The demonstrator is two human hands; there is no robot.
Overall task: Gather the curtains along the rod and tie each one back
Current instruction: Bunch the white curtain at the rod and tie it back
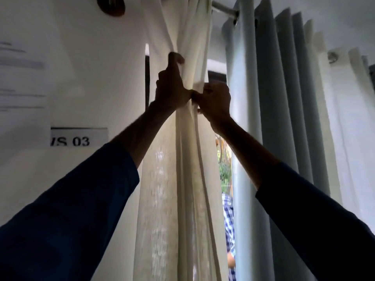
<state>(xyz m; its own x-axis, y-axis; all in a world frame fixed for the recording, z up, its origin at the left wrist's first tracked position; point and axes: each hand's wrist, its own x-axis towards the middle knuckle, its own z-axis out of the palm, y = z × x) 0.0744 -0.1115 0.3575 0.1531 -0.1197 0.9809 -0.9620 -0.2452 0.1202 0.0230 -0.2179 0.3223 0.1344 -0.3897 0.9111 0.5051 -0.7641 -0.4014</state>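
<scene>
Head view shows both hands raised close together, thumbs touching, on the cream curtain [188,138]. The left hand [172,88] pinches a fold high up, forefinger hooked over it. The right hand [215,102] curls its fingers round the bunched pleats just below and beside it. To my eye they grip this way to squeeze the cloth into one narrow column, ready for tying; I can make out no tie-back.

That curtain hangs gathered at the left end of the rod [222,7], near the wooden wall mount [110,6]. To the right the grey-blue curtain [274,98] hangs in loose folds on its eyelets, not yet tied. Through the gap between the two I glimpse greenery and someone's checked shirt [228,209]. A printed label [79,138] sits on the wall at the left.
</scene>
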